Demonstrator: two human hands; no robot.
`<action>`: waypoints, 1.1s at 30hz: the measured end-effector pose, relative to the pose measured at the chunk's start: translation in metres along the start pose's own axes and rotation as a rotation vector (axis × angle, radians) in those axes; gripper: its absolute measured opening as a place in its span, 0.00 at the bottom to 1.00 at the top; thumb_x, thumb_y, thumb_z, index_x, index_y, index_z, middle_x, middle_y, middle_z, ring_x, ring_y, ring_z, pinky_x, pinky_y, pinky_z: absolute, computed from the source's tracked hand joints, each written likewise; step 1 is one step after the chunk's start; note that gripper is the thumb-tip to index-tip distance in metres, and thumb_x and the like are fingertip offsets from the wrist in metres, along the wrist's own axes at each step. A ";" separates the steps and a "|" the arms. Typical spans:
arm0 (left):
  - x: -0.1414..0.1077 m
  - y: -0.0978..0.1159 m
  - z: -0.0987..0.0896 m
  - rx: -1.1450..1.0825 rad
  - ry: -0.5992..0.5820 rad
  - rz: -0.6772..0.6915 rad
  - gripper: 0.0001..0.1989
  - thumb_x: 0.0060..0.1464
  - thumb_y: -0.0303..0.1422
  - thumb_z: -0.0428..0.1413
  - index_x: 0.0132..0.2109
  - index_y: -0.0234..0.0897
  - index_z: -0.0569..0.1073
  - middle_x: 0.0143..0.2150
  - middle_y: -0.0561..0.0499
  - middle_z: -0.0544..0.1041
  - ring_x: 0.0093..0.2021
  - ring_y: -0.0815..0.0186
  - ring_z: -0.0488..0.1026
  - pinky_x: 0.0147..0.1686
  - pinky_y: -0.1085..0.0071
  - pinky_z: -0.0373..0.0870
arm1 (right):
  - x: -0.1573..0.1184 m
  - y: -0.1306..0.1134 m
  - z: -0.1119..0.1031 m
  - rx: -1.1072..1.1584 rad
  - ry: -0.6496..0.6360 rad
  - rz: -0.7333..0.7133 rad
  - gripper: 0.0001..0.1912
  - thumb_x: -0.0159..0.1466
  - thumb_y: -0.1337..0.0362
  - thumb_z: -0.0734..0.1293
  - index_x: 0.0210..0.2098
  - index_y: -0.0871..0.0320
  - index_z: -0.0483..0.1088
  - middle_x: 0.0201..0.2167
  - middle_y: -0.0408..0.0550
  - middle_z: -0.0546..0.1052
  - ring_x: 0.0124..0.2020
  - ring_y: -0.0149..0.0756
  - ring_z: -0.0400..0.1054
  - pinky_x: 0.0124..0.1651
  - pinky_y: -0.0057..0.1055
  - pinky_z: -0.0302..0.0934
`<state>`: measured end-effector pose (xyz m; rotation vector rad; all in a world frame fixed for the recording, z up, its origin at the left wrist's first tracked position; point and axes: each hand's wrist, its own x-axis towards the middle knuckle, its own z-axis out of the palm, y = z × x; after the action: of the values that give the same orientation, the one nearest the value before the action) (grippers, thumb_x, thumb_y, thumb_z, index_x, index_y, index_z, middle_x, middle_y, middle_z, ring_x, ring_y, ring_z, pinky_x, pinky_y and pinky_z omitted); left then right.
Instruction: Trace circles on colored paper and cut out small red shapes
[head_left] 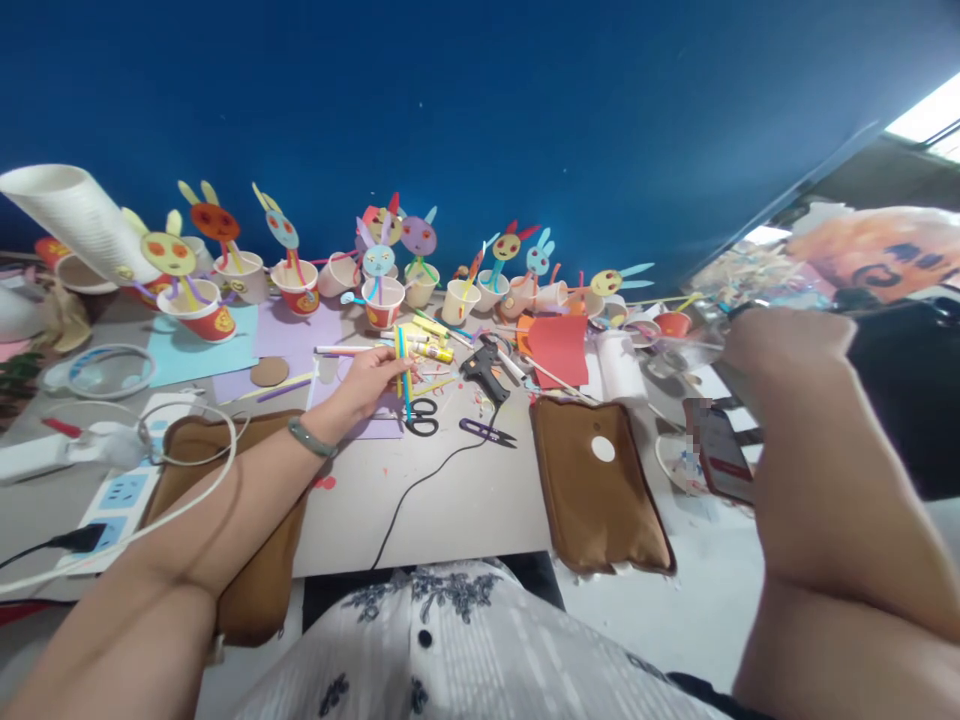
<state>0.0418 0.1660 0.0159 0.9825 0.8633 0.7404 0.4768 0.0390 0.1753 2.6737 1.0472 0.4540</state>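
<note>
My left hand [379, 378] is closed on a few thin blue and yellow strips [406, 372], pinched upright over the middle of the table. Just beyond it lies a yellow glue stick [433, 349]. Black-handled scissors [422, 418] rest beside the strips, their blades partly covered. To the right of these are a black glue gun [486, 372] and purple thread snips [487, 433]. My right hand [787, 340] reaches far out on the right, near clear plastic packaging [694, 350]. Its fingers are turned away and hidden, so any hold there cannot be made out.
Paper cups with rabbit-faced figures [381, 300] line the blue wall. Brown cushioned pads [600, 500] lie at the table's front. On the left are a power strip [124, 495] and looping white cable; a phone [724, 455] is at right. The glue gun's cord crosses the table.
</note>
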 end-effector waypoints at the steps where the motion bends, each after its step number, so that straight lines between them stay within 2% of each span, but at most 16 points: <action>1: 0.000 0.000 0.000 -0.002 -0.003 0.001 0.17 0.39 0.37 0.69 0.33 0.33 0.75 0.29 0.50 0.79 0.29 0.68 0.75 0.29 0.72 0.71 | -0.014 -0.004 -0.013 -0.047 -0.025 0.003 0.08 0.62 0.74 0.66 0.31 0.72 0.77 0.38 0.77 0.78 0.51 0.57 0.72 0.41 0.49 0.54; 3: 0.000 0.000 0.001 -0.005 -0.017 0.008 0.17 0.39 0.38 0.69 0.34 0.33 0.75 0.29 0.49 0.79 0.29 0.67 0.76 0.30 0.72 0.71 | -0.044 -0.016 -0.037 -0.120 -0.044 -0.023 0.10 0.64 0.73 0.64 0.36 0.70 0.78 0.40 0.75 0.78 0.52 0.56 0.72 0.40 0.46 0.55; 5: 0.001 -0.002 0.001 -0.019 -0.029 0.018 0.18 0.39 0.38 0.69 0.35 0.32 0.75 0.29 0.50 0.78 0.30 0.68 0.75 0.30 0.72 0.71 | -0.072 -0.034 -0.055 -0.133 -0.090 -0.039 0.09 0.65 0.69 0.65 0.35 0.64 0.77 0.38 0.70 0.79 0.46 0.53 0.74 0.37 0.44 0.56; 7: 0.002 -0.003 0.002 -0.049 -0.042 0.031 0.19 0.38 0.38 0.70 0.35 0.32 0.75 0.30 0.50 0.78 0.29 0.69 0.74 0.30 0.73 0.70 | -0.092 -0.057 -0.060 0.059 -0.071 -0.266 0.08 0.63 0.60 0.68 0.33 0.58 0.77 0.34 0.62 0.80 0.38 0.48 0.73 0.35 0.41 0.57; 8: 0.003 -0.004 0.002 -0.063 -0.060 0.034 0.19 0.37 0.38 0.70 0.35 0.32 0.75 0.30 0.51 0.77 0.29 0.70 0.74 0.30 0.73 0.69 | -0.099 -0.070 -0.057 0.275 -0.064 -0.395 0.08 0.61 0.58 0.69 0.33 0.57 0.76 0.31 0.56 0.80 0.34 0.43 0.72 0.35 0.38 0.58; 10: 0.004 -0.005 0.002 -0.075 -0.065 0.042 0.20 0.37 0.39 0.70 0.35 0.33 0.75 0.29 0.53 0.76 0.28 0.71 0.72 0.30 0.73 0.69 | -0.109 -0.103 -0.042 0.779 -0.186 -0.620 0.14 0.61 0.53 0.68 0.32 0.58 0.74 0.28 0.50 0.78 0.28 0.36 0.69 0.33 0.33 0.60; 12: 0.004 -0.005 0.001 -0.080 -0.069 0.054 0.20 0.37 0.39 0.70 0.35 0.33 0.76 0.29 0.53 0.76 0.28 0.72 0.72 0.30 0.73 0.68 | -0.116 -0.140 -0.024 1.106 -0.329 -0.694 0.21 0.58 0.45 0.70 0.31 0.58 0.72 0.24 0.47 0.76 0.23 0.32 0.65 0.28 0.31 0.59; 15: 0.004 -0.004 -0.001 -0.077 -0.087 0.069 0.20 0.37 0.39 0.71 0.36 0.33 0.77 0.30 0.53 0.76 0.29 0.72 0.71 0.31 0.73 0.67 | -0.129 -0.197 -0.002 1.348 -0.639 -0.751 0.22 0.57 0.43 0.71 0.30 0.58 0.72 0.19 0.43 0.73 0.19 0.30 0.64 0.24 0.29 0.58; 19: 0.005 -0.002 -0.004 -0.086 -0.112 0.110 0.20 0.38 0.41 0.71 0.34 0.32 0.76 0.29 0.53 0.74 0.28 0.72 0.69 0.30 0.73 0.64 | -0.149 -0.248 0.011 1.505 -0.815 -0.743 0.22 0.55 0.45 0.73 0.27 0.57 0.68 0.17 0.41 0.72 0.18 0.29 0.64 0.24 0.28 0.60; 23: 0.004 0.000 -0.005 -0.118 -0.114 0.120 0.22 0.37 0.44 0.71 0.33 0.32 0.75 0.29 0.53 0.74 0.28 0.72 0.70 0.31 0.72 0.66 | -0.158 -0.267 0.021 1.562 -0.856 -0.754 0.22 0.56 0.46 0.73 0.26 0.57 0.66 0.15 0.39 0.72 0.17 0.28 0.64 0.24 0.28 0.60; 27: 0.002 0.001 -0.003 -0.122 -0.115 0.080 0.24 0.36 0.45 0.71 0.34 0.31 0.74 0.29 0.54 0.74 0.29 0.71 0.71 0.32 0.71 0.68 | -0.159 -0.268 0.029 1.575 -0.847 -0.746 0.21 0.57 0.47 0.73 0.25 0.57 0.66 0.14 0.38 0.71 0.17 0.27 0.62 0.25 0.28 0.59; 33: 0.000 -0.002 -0.003 -0.094 -0.112 0.079 0.22 0.41 0.44 0.70 0.34 0.30 0.75 0.28 0.54 0.74 0.27 0.73 0.70 0.31 0.71 0.67 | -0.162 -0.267 0.033 1.599 -0.898 -0.725 0.21 0.55 0.47 0.74 0.25 0.56 0.66 0.15 0.38 0.70 0.17 0.27 0.62 0.25 0.28 0.60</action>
<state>0.0397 0.1661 0.0135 0.9691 0.6900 0.7788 0.2117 0.1149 0.0257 2.2345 2.2571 -2.2606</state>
